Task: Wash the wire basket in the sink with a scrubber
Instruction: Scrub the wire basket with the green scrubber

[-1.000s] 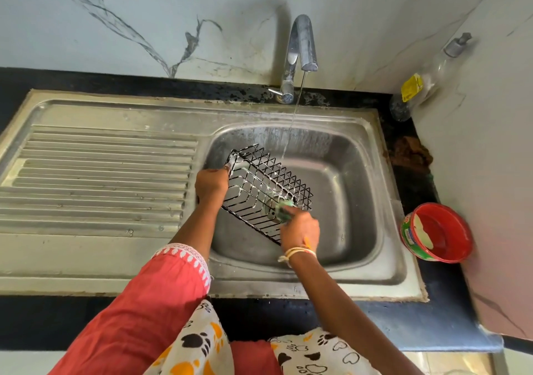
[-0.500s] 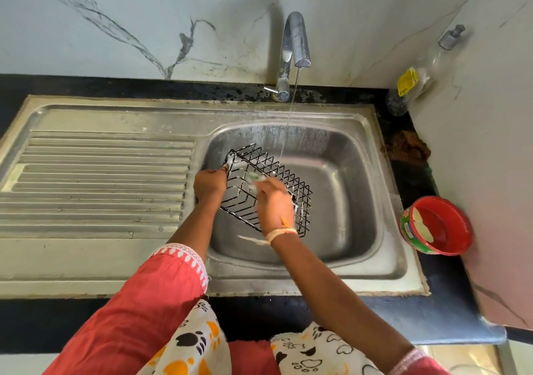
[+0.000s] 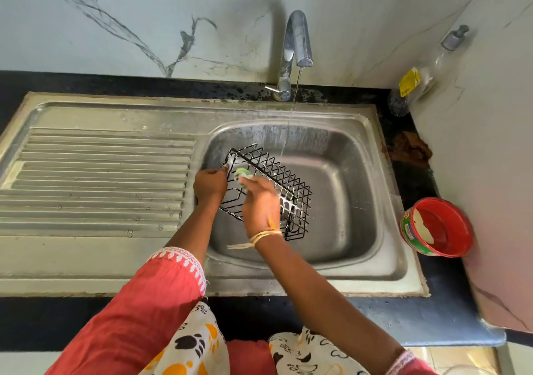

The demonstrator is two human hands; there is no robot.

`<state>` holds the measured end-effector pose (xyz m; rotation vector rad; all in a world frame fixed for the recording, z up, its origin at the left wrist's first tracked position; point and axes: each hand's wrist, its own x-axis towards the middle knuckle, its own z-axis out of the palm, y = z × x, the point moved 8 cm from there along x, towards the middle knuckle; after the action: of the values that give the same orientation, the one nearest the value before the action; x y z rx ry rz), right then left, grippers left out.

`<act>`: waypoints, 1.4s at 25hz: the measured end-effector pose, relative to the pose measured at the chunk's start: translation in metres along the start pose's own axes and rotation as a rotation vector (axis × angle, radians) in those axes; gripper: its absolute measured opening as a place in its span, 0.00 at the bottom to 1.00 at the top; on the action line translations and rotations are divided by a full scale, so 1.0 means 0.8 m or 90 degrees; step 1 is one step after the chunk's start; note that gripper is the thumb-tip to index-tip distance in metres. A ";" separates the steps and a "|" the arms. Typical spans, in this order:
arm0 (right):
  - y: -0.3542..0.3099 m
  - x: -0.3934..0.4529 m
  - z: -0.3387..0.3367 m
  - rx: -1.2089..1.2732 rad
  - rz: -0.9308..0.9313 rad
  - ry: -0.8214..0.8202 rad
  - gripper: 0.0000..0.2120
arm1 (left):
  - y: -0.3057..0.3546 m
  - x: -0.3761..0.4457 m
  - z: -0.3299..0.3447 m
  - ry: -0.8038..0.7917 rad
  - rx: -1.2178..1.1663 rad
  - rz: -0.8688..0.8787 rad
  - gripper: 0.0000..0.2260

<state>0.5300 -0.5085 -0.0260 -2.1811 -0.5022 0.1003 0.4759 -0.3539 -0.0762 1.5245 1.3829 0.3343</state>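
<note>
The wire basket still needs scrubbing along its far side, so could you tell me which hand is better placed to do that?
The right hand, probably: it already holds the green scrubber against the wire basket, while the left hand grips the basket's near-left rim, steadying it tilted in the sink.

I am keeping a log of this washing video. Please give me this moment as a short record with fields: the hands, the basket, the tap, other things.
left hand: grips the left rim of the basket
right hand: holds the scrubber against the basket near its upper left corner
basket: black wire, tilted, inside the sink
tap: running, thin stream falling beside the basket
right of sink: red tub on the counter; clear bottle in the corner
</note>
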 end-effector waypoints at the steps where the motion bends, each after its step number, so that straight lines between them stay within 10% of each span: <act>1: 0.022 0.003 -0.010 -0.025 -0.011 0.004 0.22 | 0.000 0.000 0.000 0.004 -0.010 -0.010 0.15; 6: 0.183 -0.031 -0.075 -0.092 0.515 0.004 0.21 | -0.002 0.001 0.000 0.010 -0.008 -0.025 0.17; 14: -0.022 0.039 0.010 -0.033 -0.164 0.014 0.19 | -0.001 0.003 0.003 -0.017 0.015 0.009 0.14; 21: 0.224 0.002 -0.066 -0.090 0.566 0.047 0.14 | -0.003 0.001 0.007 -0.029 0.018 0.021 0.13; 30: 0.055 0.059 -0.012 -0.004 0.101 -0.014 0.18 | -0.006 0.001 0.004 -0.029 0.033 0.034 0.16; 35: 0.187 0.029 -0.071 -0.055 0.516 0.046 0.18 | -0.003 -0.002 0.004 -0.028 0.034 0.040 0.18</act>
<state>0.6130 -0.6225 -0.1052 -2.3358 0.4485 0.4375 0.4763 -0.3575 -0.0789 1.6121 1.3216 0.3031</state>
